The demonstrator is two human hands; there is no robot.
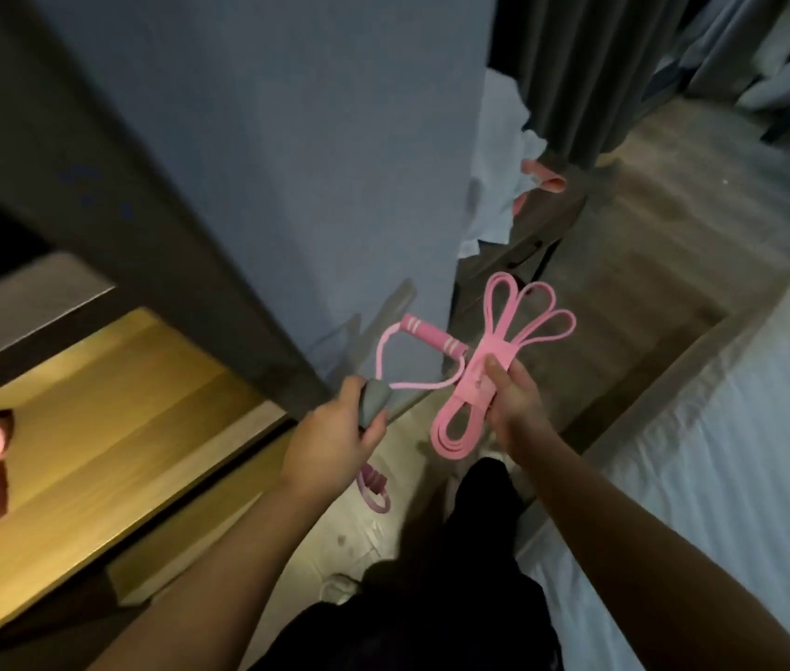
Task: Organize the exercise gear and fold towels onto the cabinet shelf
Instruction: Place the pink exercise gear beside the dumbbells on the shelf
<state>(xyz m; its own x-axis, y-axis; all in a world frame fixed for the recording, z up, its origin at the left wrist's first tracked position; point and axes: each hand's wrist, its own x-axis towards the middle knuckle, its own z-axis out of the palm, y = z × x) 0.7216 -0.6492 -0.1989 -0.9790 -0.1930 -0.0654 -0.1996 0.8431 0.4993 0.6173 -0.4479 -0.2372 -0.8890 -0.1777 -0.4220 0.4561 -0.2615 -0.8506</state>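
Now, left hand (pixel 334 431) holds one cord (pixel 429 335), right hand (pixel 516 404) one band (pixel 456 431).

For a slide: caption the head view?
Right hand holds a bundled pink band; left hand grips a pink-handled cord.

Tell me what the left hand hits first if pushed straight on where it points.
Likely the blue cabinet door: the left hand, gripping a grey pad, points up-right at the door's lower corner. Depth is unclear, so it may pass beside it.
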